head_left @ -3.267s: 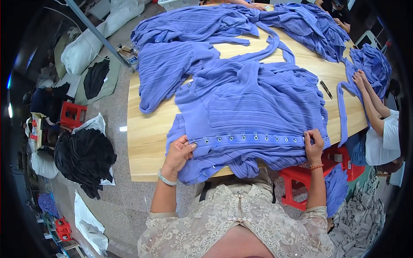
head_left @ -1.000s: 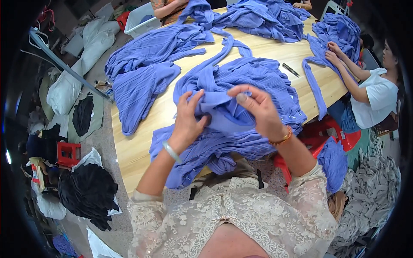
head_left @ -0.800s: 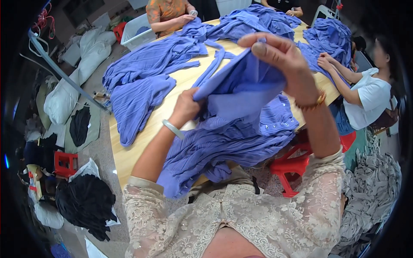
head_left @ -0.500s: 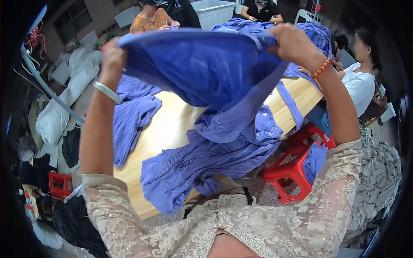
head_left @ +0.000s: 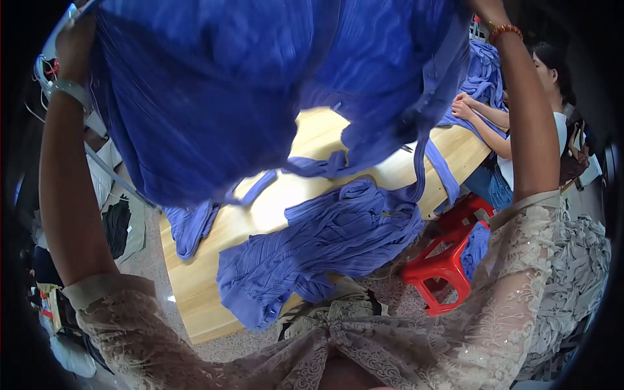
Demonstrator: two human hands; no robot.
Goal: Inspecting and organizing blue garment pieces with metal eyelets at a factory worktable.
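A blue-purple pleated garment (head_left: 201, 97) hangs spread out in the air between my raised hands and fills the upper middle. My left hand (head_left: 77, 45) grips its left edge at the upper left; the fingertips are partly hidden. At the top edge of the picture, my right hand (head_left: 489, 9) grips its other side and is partly cut off. A long narrow strip dangles from the garment's right side. Below it, another crumpled blue-purple garment (head_left: 318, 240) lies on the wooden table (head_left: 188, 299), close to my body.
More blue-purple fabric lies at the table's left edge (head_left: 190, 227) and far right (head_left: 484, 75). A person in white (head_left: 546, 130) sits at the right with hands on the table. Red stools (head_left: 442, 270) and grey cloth heaps (head_left: 578, 286) stand beside me.
Both my hands have gone up and farther apart. The garment between them has risen from its bunched state and opened wide, now hiding the people at the far side.
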